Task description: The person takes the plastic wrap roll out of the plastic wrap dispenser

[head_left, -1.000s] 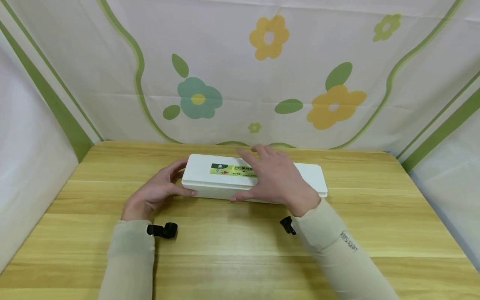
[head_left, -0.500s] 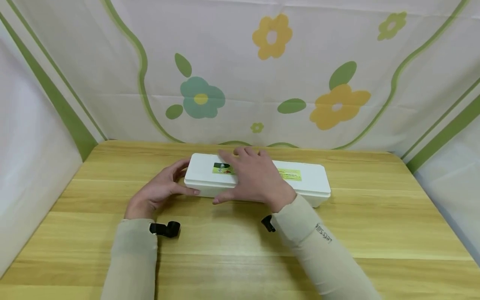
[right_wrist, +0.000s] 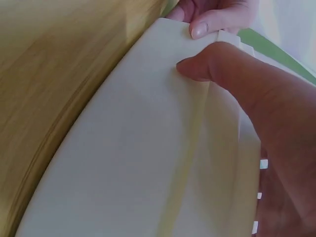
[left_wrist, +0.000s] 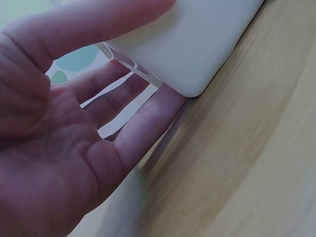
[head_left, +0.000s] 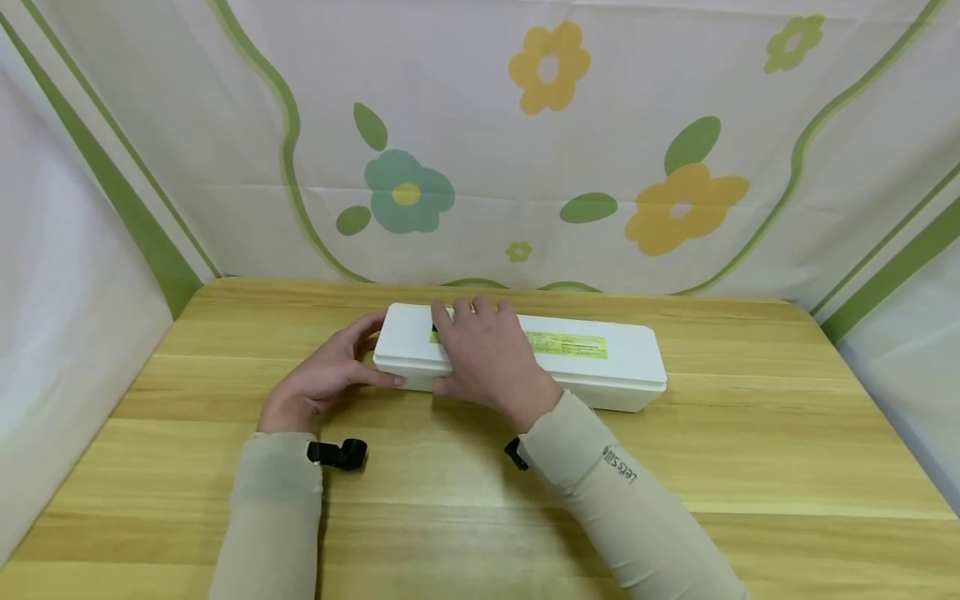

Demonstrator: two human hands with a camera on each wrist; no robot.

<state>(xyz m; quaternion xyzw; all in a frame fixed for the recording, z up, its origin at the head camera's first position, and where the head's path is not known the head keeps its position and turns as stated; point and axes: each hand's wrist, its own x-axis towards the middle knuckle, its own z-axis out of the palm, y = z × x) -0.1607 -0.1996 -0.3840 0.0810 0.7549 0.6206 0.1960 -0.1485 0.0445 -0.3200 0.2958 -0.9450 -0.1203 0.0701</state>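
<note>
A long white cling film box [head_left: 626,346] lies on the table, its lid down and a green-yellow label [head_left: 573,344] on top. My left hand [head_left: 322,375] holds its left end, thumb on the front face and fingers round the end and back, as the left wrist view shows. Across the left half of the lid, my right hand [head_left: 487,354] grips the box, its fingers over the far edge. In the right wrist view the right thumb [right_wrist: 237,79] presses the front just below the lid seam. Part of the label is hidden under this hand.
The wooden table [head_left: 420,500] reaches back to a white cloth wall [head_left: 480,125] printed with flowers. White side cloths with green stripes stand left and right. Black camera mounts [head_left: 341,454] sit at the cuffs.
My right hand has slid left along the box and its thumb has come in against the front. The left hand keeps its hold. The whole view has shifted slightly.
</note>
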